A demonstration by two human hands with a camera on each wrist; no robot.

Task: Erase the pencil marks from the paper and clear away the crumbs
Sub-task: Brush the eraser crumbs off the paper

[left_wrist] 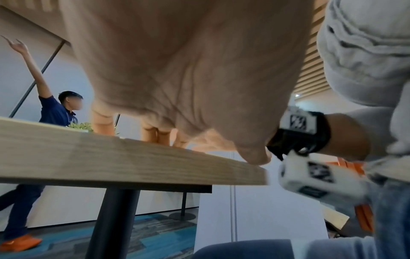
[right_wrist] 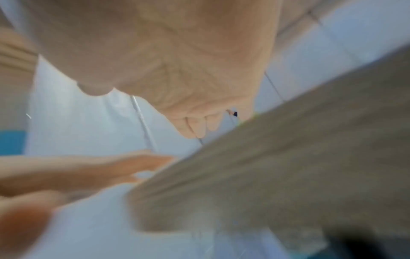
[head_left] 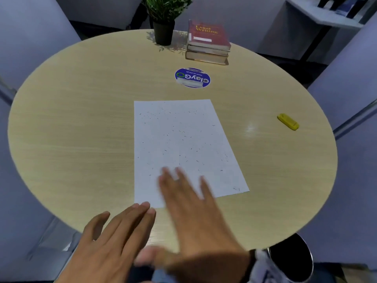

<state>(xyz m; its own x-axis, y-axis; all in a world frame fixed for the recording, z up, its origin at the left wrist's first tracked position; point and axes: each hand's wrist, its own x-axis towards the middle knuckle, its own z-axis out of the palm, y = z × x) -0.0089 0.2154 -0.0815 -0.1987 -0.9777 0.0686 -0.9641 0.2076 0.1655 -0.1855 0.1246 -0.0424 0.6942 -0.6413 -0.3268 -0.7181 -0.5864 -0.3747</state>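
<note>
Round wood-grain table [head_left: 81,123], head view. White paper [head_left: 179,139] lies flat near the middle, slightly skewed, long side running away from the person. Small dark crumbs [head_left: 183,137] scattered over most of the sheet, a few near its near-right corner; no pencil marks made out at this sharpness.

Right hand [head_left: 189,201] flat over the near end of the paper, fingers straight and spread, holding nothing; motion-blurred, so contact with the sheet cannot be confirmed. Right wrist view is blurred: palm [right_wrist: 177,66] above, table edge running diagonally below.

Left hand [head_left: 120,227] also flat, fingers straight and together, empty; fingertips [head_left: 148,208] at the near-left corner of the paper, at the table's near edge. Left wrist view shows the palm [left_wrist: 177,70] over the table edge [left_wrist: 133,163], fingers extended onto the top.

Yellow eraser [head_left: 288,121] lies alone on the table, well apart to the right of the paper, untouched.

Far side: potted plant [head_left: 164,19], stack of books [head_left: 208,42] beside it, round blue sticker [head_left: 192,77] between books and paper. Dark bin [head_left: 293,260] on the floor at near right
</note>
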